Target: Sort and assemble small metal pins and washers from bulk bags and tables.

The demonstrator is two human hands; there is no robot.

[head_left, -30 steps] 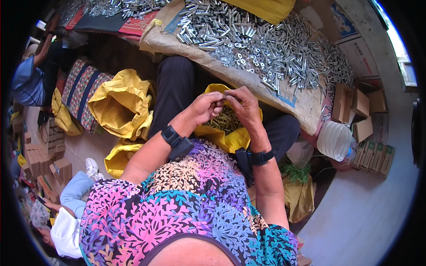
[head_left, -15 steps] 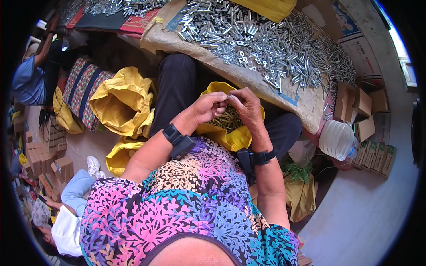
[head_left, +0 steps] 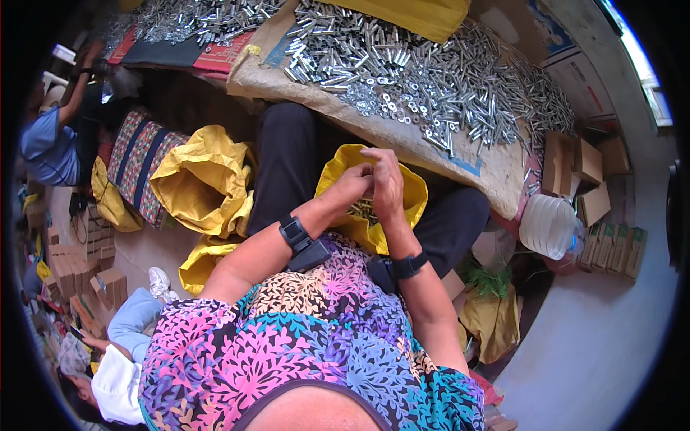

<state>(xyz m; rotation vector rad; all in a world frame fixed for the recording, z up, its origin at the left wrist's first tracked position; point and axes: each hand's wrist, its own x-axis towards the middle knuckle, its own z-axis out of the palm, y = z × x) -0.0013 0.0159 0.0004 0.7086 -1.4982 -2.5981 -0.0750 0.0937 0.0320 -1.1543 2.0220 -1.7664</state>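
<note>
Table, metal parts, yellow sack, mouth facing up

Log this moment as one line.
left hand: close beside right hand | below: open yellow sack | grasp: hidden | beyond: silvery metal pieces heaped on covered table

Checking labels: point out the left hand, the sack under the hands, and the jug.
Left hand (head_left: 352, 184): head view, back of the hand.
Sack under the hands (head_left: 413, 197): head view, yellow wall, right side.
Jug (head_left: 543, 227): head view, middle of its body.
</note>
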